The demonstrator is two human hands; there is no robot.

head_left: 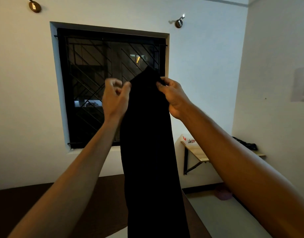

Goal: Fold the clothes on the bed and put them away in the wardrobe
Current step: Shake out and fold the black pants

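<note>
- A round wall fitting (34, 6) is fixed high on the far wall at the upper left.
- A dark window (111, 86) with a black metal grille fills the middle of that wall.
- The bed (36, 203), with a dark brown cover, lies across the near left, below both forearms.
- The left hand (115, 98) is raised in front of the window, its thumb and fingertips pinching the left top corner of the black garment (151, 152); the other fingers are curled.
- The black garment hangs straight down from both hands as a long narrow strip, running out of the bottom edge; it is held above the bed, not lying on it.
- The right hand (173, 97) grips the garment's right top corner, fingers curled round the edge.
- A second wall fitting (179, 22) sits to the upper right of the window.
- A small wooden wall-mounted shelf (196, 152) stands at the far right, with a dark bundle (245, 144) on it.
- Something pink (224, 194) lies on the floor below the shelf.
</note>
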